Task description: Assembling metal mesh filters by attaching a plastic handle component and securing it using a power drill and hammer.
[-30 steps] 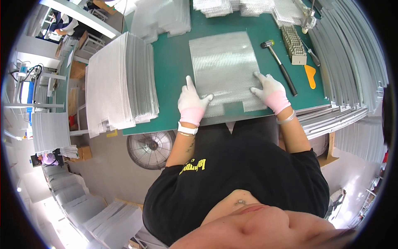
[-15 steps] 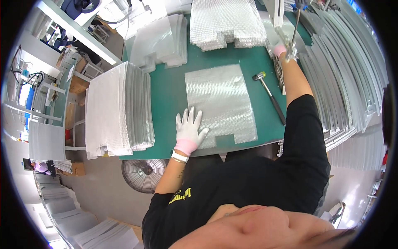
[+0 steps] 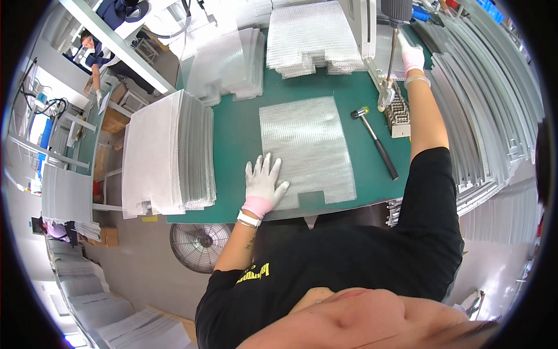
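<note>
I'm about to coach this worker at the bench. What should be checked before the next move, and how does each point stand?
1. Left hand flat on the mesh sheet: ok.
2. Sheet lies flat on the green mat: ok.
3. Right hand reaching up by the tool's shaft; grip: cannot tell.
4. Hammer lies off the sheet: ok.
5. Both hands gloved: ok.

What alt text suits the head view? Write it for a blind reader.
A gloved left hand lies flat on a mesh sheet on a green table; the right hand reaches up to a tool's vertical shaft. A mallet lies beside the sheet, with mesh stacks at left.
</note>
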Action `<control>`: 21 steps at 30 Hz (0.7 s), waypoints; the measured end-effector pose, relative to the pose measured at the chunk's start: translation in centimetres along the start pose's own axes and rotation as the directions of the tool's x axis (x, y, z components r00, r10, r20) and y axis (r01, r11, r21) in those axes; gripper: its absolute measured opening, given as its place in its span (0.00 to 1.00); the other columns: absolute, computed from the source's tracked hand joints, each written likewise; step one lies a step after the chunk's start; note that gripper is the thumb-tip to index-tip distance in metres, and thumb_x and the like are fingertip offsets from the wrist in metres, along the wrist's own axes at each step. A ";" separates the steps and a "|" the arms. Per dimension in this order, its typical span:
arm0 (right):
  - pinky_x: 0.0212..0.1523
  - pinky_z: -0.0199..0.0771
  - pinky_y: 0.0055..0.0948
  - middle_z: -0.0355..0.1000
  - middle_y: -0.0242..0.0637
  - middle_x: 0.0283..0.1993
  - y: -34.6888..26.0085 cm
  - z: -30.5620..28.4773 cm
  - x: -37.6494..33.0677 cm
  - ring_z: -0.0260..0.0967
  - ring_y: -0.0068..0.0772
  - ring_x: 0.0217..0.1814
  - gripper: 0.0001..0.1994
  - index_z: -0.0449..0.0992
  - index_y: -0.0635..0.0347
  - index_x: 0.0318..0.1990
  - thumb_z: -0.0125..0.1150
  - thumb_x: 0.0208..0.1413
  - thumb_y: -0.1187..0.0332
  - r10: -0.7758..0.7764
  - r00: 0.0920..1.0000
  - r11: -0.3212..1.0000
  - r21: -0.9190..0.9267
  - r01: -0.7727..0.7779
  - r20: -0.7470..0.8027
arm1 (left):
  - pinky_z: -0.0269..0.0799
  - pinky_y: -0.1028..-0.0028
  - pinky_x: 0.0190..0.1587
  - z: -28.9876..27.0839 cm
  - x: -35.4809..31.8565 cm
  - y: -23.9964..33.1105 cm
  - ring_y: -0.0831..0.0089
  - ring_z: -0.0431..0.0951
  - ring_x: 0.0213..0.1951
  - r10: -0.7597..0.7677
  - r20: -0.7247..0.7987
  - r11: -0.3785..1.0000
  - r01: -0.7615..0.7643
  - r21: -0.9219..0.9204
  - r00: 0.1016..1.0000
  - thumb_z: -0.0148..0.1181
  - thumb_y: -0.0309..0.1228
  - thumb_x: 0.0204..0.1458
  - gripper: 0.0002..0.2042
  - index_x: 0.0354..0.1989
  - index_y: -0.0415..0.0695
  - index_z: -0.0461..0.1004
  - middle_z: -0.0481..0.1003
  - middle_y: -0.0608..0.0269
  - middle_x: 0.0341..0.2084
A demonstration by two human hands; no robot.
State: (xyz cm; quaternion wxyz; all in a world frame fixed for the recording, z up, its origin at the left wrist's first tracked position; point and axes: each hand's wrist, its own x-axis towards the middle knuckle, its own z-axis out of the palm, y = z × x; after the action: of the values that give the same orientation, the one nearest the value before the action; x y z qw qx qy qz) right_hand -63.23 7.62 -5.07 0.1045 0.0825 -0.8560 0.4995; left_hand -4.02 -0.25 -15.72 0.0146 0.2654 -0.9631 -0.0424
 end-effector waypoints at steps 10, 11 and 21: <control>0.67 0.66 0.39 0.68 0.64 0.65 -1.2 0.3 -1.2 0.68 0.55 0.68 0.52 0.64 0.76 0.65 0.75 0.42 0.42 -0.058 0.972 0.957 -0.265 0.119 0.228 | 0.36 0.43 0.74 0.7 -0.3 -0.8 0.46 0.50 0.74 -0.015 0.001 1.000 0.015 -0.021 1.000 0.50 0.55 0.60 0.36 0.73 0.49 0.58 0.52 0.46 0.74; 0.68 0.66 0.38 0.68 0.64 0.64 -0.5 0.4 -0.3 0.68 0.55 0.68 0.52 0.64 0.76 0.66 0.74 0.41 0.41 -0.003 0.973 0.965 -0.256 0.063 0.229 | 0.36 0.43 0.74 0.7 -0.1 -0.6 0.46 0.50 0.74 -0.009 0.005 1.000 0.009 -0.026 1.000 0.50 0.55 0.60 0.36 0.73 0.49 0.58 0.52 0.46 0.74; 0.69 0.63 0.40 0.67 0.68 0.63 -2.3 -1.7 -0.5 0.66 0.57 0.68 0.52 0.63 0.81 0.64 0.73 0.45 0.40 -0.324 0.905 0.893 0.227 0.389 -0.275 | 0.37 0.45 0.74 -0.4 0.3 -0.1 0.48 0.51 0.74 -0.028 0.003 0.999 0.028 -0.042 1.000 0.52 0.56 0.58 0.36 0.73 0.52 0.59 0.54 0.48 0.74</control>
State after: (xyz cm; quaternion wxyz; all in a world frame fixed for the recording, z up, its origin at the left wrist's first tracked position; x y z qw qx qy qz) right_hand -61.99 7.97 -2.52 0.2805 0.1947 -0.7297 0.5924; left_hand -4.17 -0.51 -15.30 0.0182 0.2785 -0.9582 -0.0631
